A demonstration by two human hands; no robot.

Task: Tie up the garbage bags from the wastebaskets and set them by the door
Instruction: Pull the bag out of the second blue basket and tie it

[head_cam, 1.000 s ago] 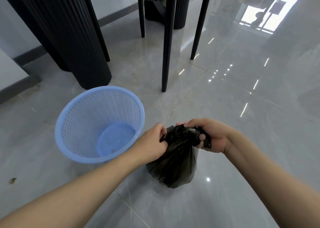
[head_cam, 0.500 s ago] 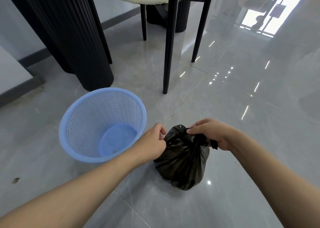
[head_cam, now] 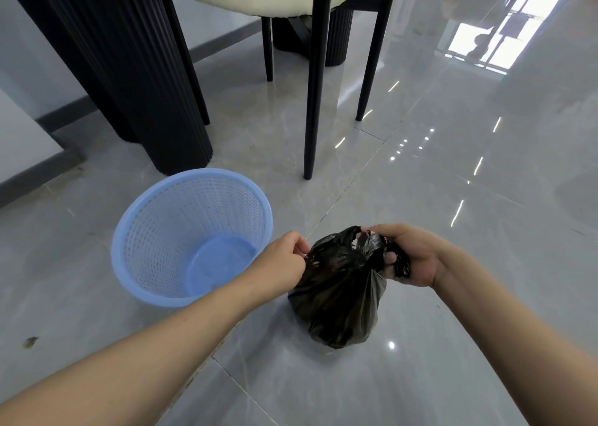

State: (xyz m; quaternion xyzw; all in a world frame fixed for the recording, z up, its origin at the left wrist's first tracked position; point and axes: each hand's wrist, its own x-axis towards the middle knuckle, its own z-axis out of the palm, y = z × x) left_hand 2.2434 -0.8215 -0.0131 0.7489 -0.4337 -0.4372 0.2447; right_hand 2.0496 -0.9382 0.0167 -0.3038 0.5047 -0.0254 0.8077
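Bag: black trash bag sits on the floor.
Left hand: pinches the bag's top.
Right hand: grips the bag's top.
Basket: blue, just beside the bag.

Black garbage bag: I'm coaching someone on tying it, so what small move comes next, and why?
Probably cross the two gathered ends and pull them into a knot. The left hand and right hand each pinch part of the black garbage bag mouth, which looks bunched but not knotted.

Head cam, forward-down, near hands
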